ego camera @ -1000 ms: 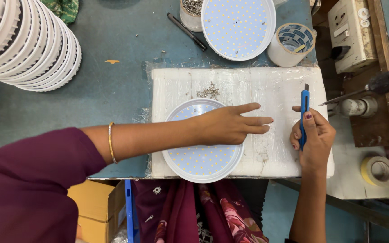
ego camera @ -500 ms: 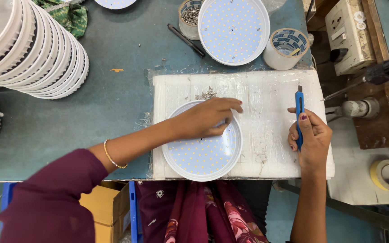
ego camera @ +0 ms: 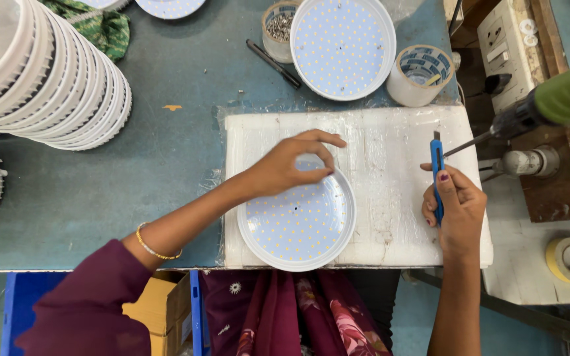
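1. Two hands work over a white foam slab (ego camera: 390, 142) wrapped in clear film on the blue-green tabletop (ego camera: 166, 165).
2. Left hand (ego camera: 285, 165), fingers curled in a pinch, hovers at the upper rim of a round white lamp plate dotted with small yellow diodes (ego camera: 298, 227), which lies on the slab's near edge.
3. Right hand (ego camera: 453, 207) grips a blue utility knife (ego camera: 437, 175) upright, blade pointing away.
4. Beyond the slab lie a second dotted round plate (ego camera: 343, 47), a tape roll (ego camera: 420, 74) and a cup of screws (ego camera: 278, 29).
5. Stacked white housings (ego camera: 41, 72) stand far left.
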Action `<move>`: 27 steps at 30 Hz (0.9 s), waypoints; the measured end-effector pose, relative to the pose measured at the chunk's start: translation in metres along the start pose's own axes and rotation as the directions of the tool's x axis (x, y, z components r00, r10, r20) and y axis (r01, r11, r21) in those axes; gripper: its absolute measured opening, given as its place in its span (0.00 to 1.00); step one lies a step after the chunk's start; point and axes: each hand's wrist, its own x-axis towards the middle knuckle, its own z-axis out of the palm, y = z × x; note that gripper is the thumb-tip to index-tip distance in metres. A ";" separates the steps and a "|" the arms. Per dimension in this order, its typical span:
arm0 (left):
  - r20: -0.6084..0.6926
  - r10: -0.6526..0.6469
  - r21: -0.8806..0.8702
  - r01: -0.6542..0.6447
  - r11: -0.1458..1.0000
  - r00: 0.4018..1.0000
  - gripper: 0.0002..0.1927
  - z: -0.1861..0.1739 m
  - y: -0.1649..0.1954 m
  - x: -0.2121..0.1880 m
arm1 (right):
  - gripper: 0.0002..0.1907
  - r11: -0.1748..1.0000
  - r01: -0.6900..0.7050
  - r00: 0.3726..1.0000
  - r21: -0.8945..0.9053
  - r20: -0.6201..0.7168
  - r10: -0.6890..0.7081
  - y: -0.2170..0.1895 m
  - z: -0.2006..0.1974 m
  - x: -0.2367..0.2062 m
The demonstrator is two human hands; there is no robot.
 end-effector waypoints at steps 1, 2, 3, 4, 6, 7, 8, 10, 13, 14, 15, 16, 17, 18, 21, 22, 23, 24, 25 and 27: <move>-0.030 -0.047 0.017 0.048 0.999 0.998 0.05 -0.006 -0.001 -0.002 | 0.19 1.000 -0.008 1.000 -0.015 -0.004 0.008 0.000 0.000 0.000; -0.061 -0.092 0.035 0.095 0.995 0.994 0.05 -0.013 -0.003 -0.004 | 0.19 0.999 -0.013 1.000 -0.030 -0.007 0.013 0.000 0.001 0.000; -0.095 -0.136 0.051 0.141 0.989 0.986 0.06 -0.021 -0.006 -0.007 | 0.19 0.999 -0.017 1.000 -0.034 -0.004 0.017 0.000 0.002 -0.001; -0.119 -0.170 0.025 0.174 0.984 0.978 0.06 -0.027 -0.010 -0.011 | 0.19 0.999 -0.020 1.000 -0.039 0.000 0.020 0.000 0.002 -0.001; -0.168 -0.237 -0.030 0.235 0.971 0.957 0.06 -0.039 -0.021 -0.020 | 0.18 0.998 -0.032 0.999 -0.050 0.021 0.033 0.000 0.003 -0.001; -0.195 -0.247 -0.079 0.236 0.969 0.949 0.07 -0.043 -0.029 -0.023 | 0.18 0.997 -0.042 0.998 -0.059 0.035 0.045 0.001 0.003 -0.001; -0.220 -0.258 -0.130 0.234 0.964 0.941 0.07 -0.046 -0.037 -0.025 | 0.18 0.996 -0.053 0.997 -0.069 0.050 0.057 0.002 0.004 -0.001; -0.306 -0.254 -0.149 0.217 0.965 0.917 0.08 -0.054 -0.055 -0.029 | 0.17 0.993 -0.058 0.997 -0.105 0.051 0.064 0.004 0.004 0.000; -0.517 -0.202 -0.026 0.221 0.975 0.832 0.09 -0.063 -0.080 -0.032 | 0.17 0.985 -0.076 0.996 -0.157 0.033 0.082 0.007 0.004 0.001; -0.602 -0.181 0.032 0.251 0.968 0.778 0.08 -0.065 -0.086 -0.032 | 0.17 0.981 -0.082 0.996 -0.174 0.025 0.088 0.008 0.005 0.001; -0.681 -0.152 0.086 0.285 0.955 0.716 0.09 -0.066 -0.091 -0.032 | 0.17 0.981 -0.088 0.995 -0.171 0.022 0.093 0.009 0.006 0.001; -0.731 -0.100 0.136 0.286 0.948 0.675 0.10 -0.068 -0.096 -0.032 | 0.17 0.981 -0.093 0.995 -0.169 0.019 0.098 0.009 0.007 0.001; -0.774 -0.043 0.184 0.289 0.939 0.631 0.11 -0.070 -0.099 -0.031 | 0.17 0.981 -0.097 0.995 -0.168 0.015 0.101 0.009 0.009 0.001; -0.812 0.016 0.229 0.294 0.928 0.583 0.13 -0.070 -0.101 -0.030 | 0.17 0.977 -0.108 0.993 -0.185 0.024 0.114 0.007 0.012 0.002; -0.868 0.069 0.244 0.300 0.922 0.492 0.11 -0.069 -0.103 -0.031 | 0.17 0.969 -0.118 0.987 -0.216 0.084 0.139 -0.003 0.025 0.010; -0.865 0.043 0.213 0.289 0.933 0.500 0.11 -0.069 -0.103 -0.032 | 0.17 0.972 -0.101 0.983 -0.211 0.128 0.130 -0.009 0.031 0.015; -0.861 0.017 0.182 0.276 0.944 0.508 0.11 -0.068 -0.102 -0.034 | 0.18 0.975 -0.084 0.978 -0.207 0.171 0.121 -0.016 0.038 0.020; -0.857 -0.009 0.150 0.266 0.952 0.515 0.11 -0.068 -0.101 -0.036 | 0.17 0.971 -0.086 0.972 -0.221 0.194 0.130 -0.024 0.046 0.027; -0.851 -0.005 0.160 0.270 0.949 0.525 0.10 -0.067 -0.099 -0.038 | 0.17 0.968 -0.088 0.965 -0.234 0.220 0.141 -0.032 0.056 0.035; -0.836 -0.001 0.184 0.283 0.941 0.549 0.09 -0.067 -0.096 -0.040 | 0.17 0.967 -0.054 0.948 -0.249 0.291 0.127 -0.046 0.082 0.052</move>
